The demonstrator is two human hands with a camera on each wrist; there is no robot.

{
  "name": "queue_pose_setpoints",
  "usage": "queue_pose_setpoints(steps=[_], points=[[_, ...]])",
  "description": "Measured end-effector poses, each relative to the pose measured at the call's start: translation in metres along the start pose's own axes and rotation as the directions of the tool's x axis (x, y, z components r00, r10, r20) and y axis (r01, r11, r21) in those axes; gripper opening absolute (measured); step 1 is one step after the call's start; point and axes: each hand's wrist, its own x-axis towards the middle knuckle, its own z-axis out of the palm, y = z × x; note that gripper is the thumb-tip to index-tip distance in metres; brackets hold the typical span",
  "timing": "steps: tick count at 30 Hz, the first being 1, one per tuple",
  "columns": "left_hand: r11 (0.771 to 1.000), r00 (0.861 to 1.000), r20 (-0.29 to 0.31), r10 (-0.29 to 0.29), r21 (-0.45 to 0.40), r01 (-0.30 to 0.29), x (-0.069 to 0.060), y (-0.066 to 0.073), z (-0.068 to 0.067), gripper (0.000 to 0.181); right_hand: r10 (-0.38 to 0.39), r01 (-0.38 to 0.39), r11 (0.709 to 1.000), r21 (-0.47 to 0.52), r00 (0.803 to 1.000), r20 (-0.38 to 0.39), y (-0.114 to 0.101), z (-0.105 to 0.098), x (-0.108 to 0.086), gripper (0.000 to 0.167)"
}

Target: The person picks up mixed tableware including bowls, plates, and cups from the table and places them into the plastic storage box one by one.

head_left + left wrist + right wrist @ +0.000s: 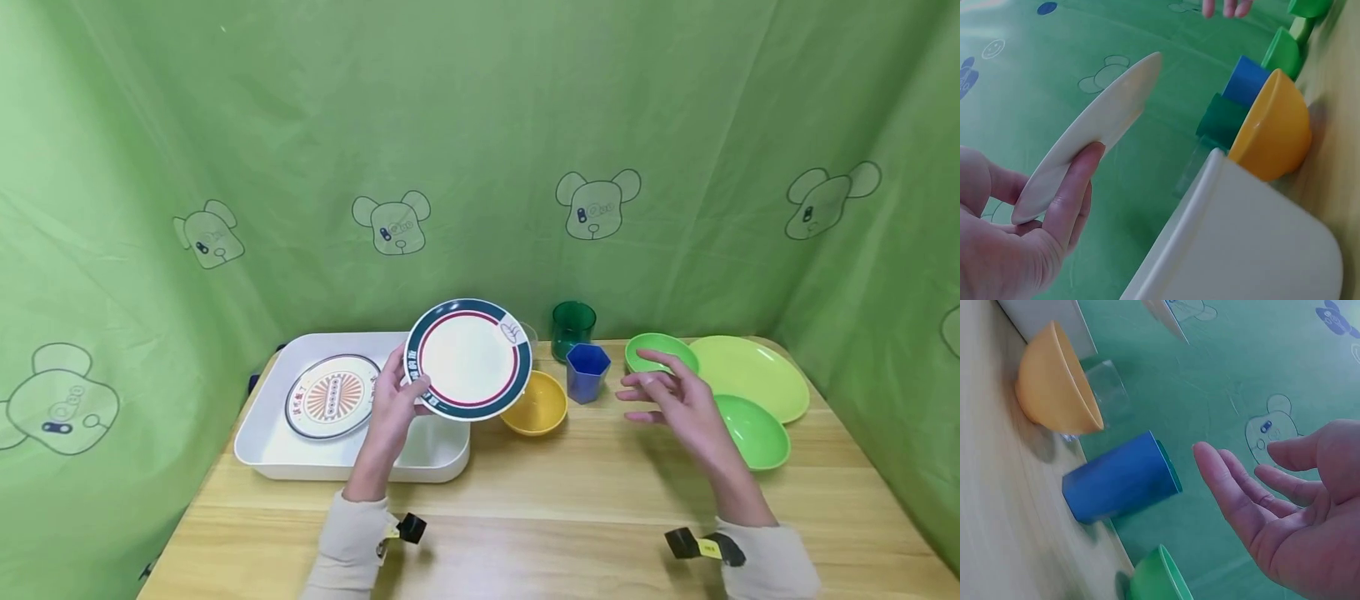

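Note:
My left hand (395, 398) grips the edge of a white plate (468, 358) with a dark green rim band and a red ring. The thumb lies on its face and the fingers are behind it. Tilted toward the head camera, the plate hangs over the right side of a white tub (262, 446). Inside the tub lies another plate (333, 397) with an orange sunburst print. Over the table, my right hand (675, 404) hovers with loosely bent fingers and holds nothing. Nearest to it are a blue cup (587, 372) and a small green bowl (662, 353).
A yellow bowl (537, 405) stands right of the tub, partly behind the held plate. A dark green cup (573, 330) and a clear cup (1107, 392) are at the back. On the right lie a lime plate (757, 375) and a second green bowl (756, 435). Green curtain surrounds the table.

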Motion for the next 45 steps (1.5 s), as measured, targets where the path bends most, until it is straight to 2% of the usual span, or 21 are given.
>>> queue_pose_setpoints(steps=[9,17,24,34,41,45], points=[[1.000,0.997,-0.075,-0.016,-0.014,0.015,0.003,0.005,-0.015,0.065,-0.024,0.031,0.994,0.109,0.998,-0.065,0.001,-0.020,-0.004,0.046],[0.999,0.992,-0.121,-0.045,-0.016,0.043,0.005,0.009,-0.026,0.066,-0.076,0.097,0.980,0.173,0.989,-0.125,0.004,-0.037,-0.007,0.044],[0.998,0.987,-0.153,-0.049,-0.044,0.043,0.007,0.012,-0.039,0.068,-0.049,0.089,0.971,0.221,0.982,-0.180,0.005,-0.049,-0.008,0.047],[0.996,0.968,-0.238,-0.083,-0.045,0.075,0.006,0.020,-0.061,0.067,-0.045,0.114,0.957,0.267,0.967,-0.251,0.008,-0.068,-0.013,0.041],[0.997,0.956,-0.284,-0.068,-0.049,0.057,0.007,0.023,-0.074,0.063,-0.034,0.114,0.962,0.250,0.952,-0.303,0.007,-0.085,-0.017,0.044],[0.997,0.946,-0.317,-0.071,-0.062,0.054,0.006,0.024,-0.081,0.063,-0.028,0.125,0.955,0.269,0.941,-0.337,0.010,-0.098,-0.021,0.048]])
